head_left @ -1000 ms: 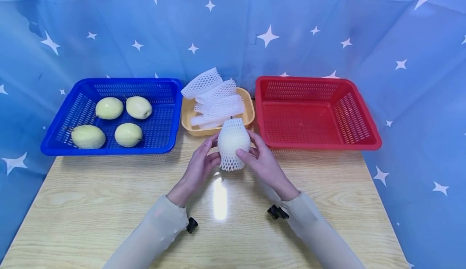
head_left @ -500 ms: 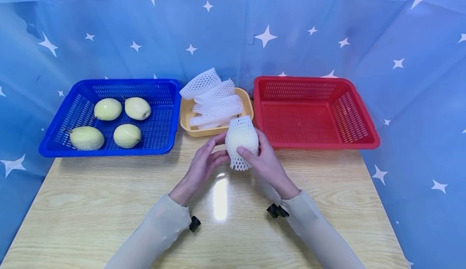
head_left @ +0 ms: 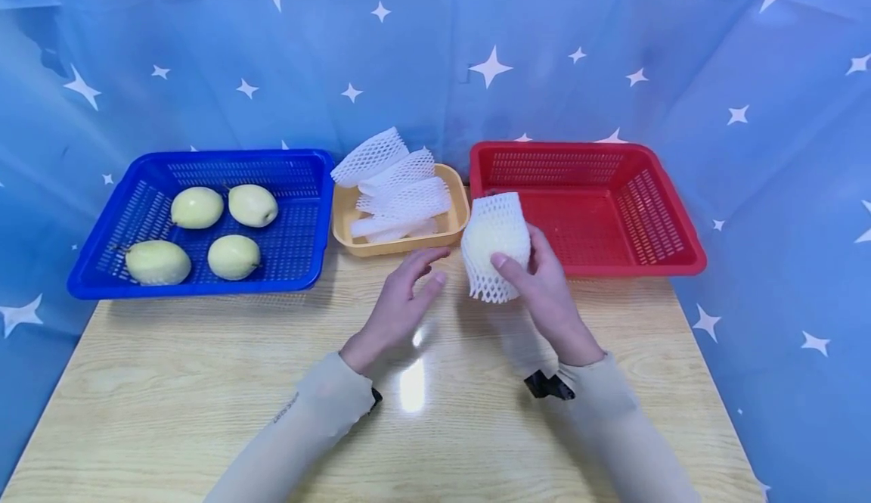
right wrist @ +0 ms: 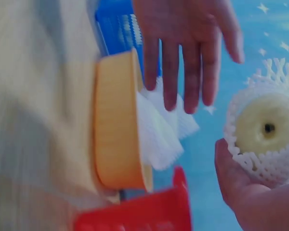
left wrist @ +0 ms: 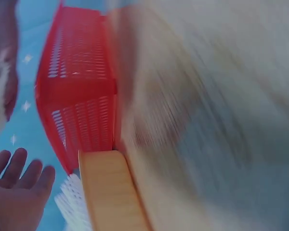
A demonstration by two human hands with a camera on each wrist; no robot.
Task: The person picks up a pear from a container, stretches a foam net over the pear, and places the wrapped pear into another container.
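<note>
Compared with a second ago, I see the pear [head_left: 495, 240] further right: both hands were on it then, and now only one is. It sits in a white foam net in front of the red basket's near-left corner. My right-wrist feed shows one bare end with a dark spot at the net's opening.

The right hand [head_left: 550, 291] holds it, thumb across the near side. The left hand [head_left: 400, 299] is off it, fingers extended and thumb apart, near the yellow tray [head_left: 381, 248].

On the wood-grain bench [head_left: 204, 412], I have the blue basket [head_left: 197, 292] far left with four bare pears [head_left: 234, 257], the tray of spare nets [head_left: 411, 199] in the middle, and the red basket [head_left: 633, 270] at right. A blue curtain [head_left: 408, 57] with white stars hangs behind.
</note>
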